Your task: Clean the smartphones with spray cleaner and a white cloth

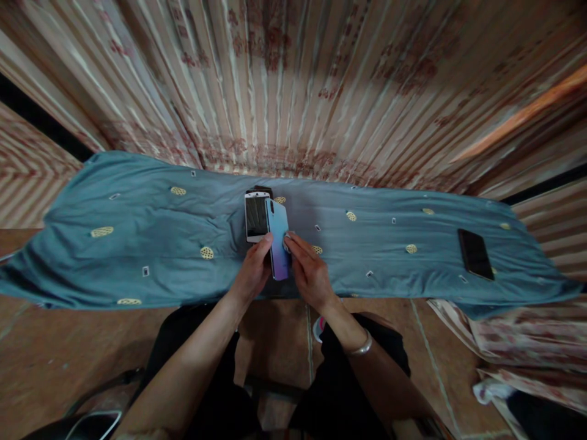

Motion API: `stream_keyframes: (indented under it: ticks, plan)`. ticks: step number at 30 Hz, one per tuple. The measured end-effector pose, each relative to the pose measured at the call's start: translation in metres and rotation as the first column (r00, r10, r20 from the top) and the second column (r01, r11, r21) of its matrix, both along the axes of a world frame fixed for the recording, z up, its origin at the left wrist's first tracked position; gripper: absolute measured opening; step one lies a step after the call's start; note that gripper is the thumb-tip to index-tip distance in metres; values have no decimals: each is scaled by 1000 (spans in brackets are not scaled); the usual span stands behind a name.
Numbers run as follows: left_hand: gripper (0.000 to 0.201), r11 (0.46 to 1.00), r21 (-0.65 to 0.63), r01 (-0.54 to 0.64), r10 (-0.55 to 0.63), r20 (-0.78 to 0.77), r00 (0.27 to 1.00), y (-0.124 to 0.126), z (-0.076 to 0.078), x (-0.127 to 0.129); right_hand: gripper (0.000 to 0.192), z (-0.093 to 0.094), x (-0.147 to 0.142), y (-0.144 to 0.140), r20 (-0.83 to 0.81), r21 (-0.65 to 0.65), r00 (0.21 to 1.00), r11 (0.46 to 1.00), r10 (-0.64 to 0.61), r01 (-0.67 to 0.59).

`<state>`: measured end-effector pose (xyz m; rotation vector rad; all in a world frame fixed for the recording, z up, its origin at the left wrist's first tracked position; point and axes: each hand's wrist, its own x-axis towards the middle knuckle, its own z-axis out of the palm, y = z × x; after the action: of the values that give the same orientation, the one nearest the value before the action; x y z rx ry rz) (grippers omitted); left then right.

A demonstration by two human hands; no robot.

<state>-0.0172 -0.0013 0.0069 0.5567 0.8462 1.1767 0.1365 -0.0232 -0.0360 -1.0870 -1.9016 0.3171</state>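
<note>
A blue-to-purple smartphone [279, 244] is held tilted above the cloth, its back with the camera strip facing up. My left hand [254, 266] grips it along its left edge, thumb on top. At its right edge, my right hand [312, 269] has its fingers pressed together; a small greyish thing shows at the fingertips, too small to name. Just behind the held phone lies a white-framed smartphone [257, 219] with its dark screen up, partly covered by the held phone. Under its far end a dark object [263, 189] peeks out.
A teal patterned cloth [147, 238] covers the long narrow table. One dark phone [476, 253] lies near the right end. Pleated floral curtains [293, 91] hang close behind. Below the front edge are my knees and the tiled floor [426, 360].
</note>
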Motion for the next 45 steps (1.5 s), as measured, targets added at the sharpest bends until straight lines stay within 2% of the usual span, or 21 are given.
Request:
stream_keyframes:
  ticks: [4, 10, 20, 24, 29, 39, 45]
  plan:
    - [34, 998, 36, 48, -47, -36, 998, -5, 0, 2, 53, 0, -1, 6, -15, 29, 999, 999, -46, 46]
    - [29, 995, 5, 103, -102, -78, 992, -11, -9, 5, 53, -1, 2, 16, -43, 54, 995, 994, -89, 91]
    - [44, 979, 47, 198, -195, -73, 978, -14, -3, 10, 54, 1, 9, 26, -64, -40, 989, 991, -133, 131]
    - [48, 983, 21, 185, -183, -60, 981, -12, -2, 10, 52, 0, 10, 28, -123, -92, 980, 985, -158, 147]
    - [39, 990, 21, 143, -142, -47, 989, -11, -2, 12, 48, -3, 10, 29, -175, -122, 964, 976, -200, 181]
    - [37, 991, 17, 133, -133, 17, 991, -7, -7, 12, 46, -5, 9, 26, -210, -98, 963, 984, -167, 149]
    - [36, 997, 38, 73, -74, 13, 997, -4, -8, 16, 44, -2, 8, 24, -225, -147, 960, 979, -169, 138]
